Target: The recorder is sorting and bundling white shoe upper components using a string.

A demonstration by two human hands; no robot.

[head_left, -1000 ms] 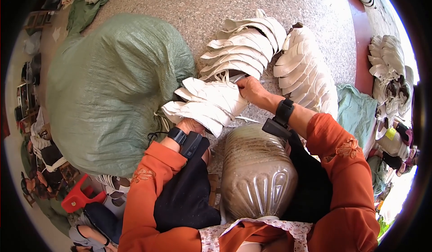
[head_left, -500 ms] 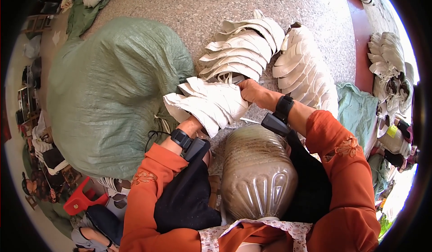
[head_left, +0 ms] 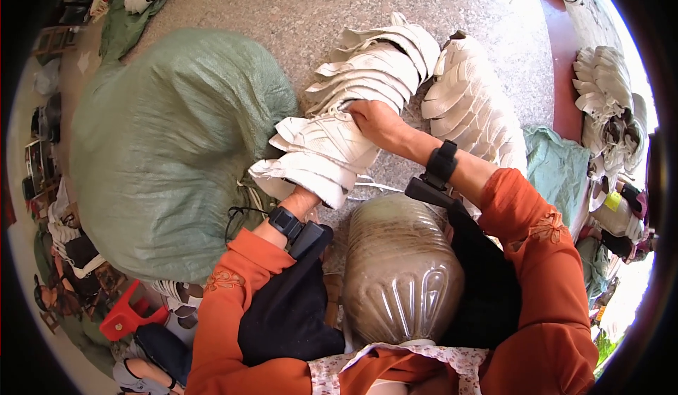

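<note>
Both hands on a stack of white shoe uppers (head_left: pixel 321 155) just above picture centre. My left hand (head_left: pixel 300 201) sits under the stack's near end at about 7 o'clock of it, mostly hidden by the uppers, so I cannot tell how far the fingers are closed; wrist and black wrist strap (head_left: pixel 286 220) show just below. My right hand (head_left: pixel 371 120) lies on top of the stack's far end at 1 o'clock, fingers curled down over the top upper, gripping it. The stack rests between them, tilted, with its left edge against the big green woven sack (head_left: pixel 162 148) at 9 o'clock. Directly beyond my right hand, at 12 to 1 o'clock, a fanned row of white uppers (head_left: pixel 381 63) lies on the speckled floor (head_left: pixel 282 7), touching a second row (head_left: pixel 473 105) at 2 o'clock. A domed clear plastic cover over something brown (head_left: pixel 399 275) sits at 6 o'clock (against my lap). More white uppers piled at 3 o'clock (head_left: pixel 607 91), a red plastic item (head_left: pixel 127 317) at 8 o'clock.
</note>
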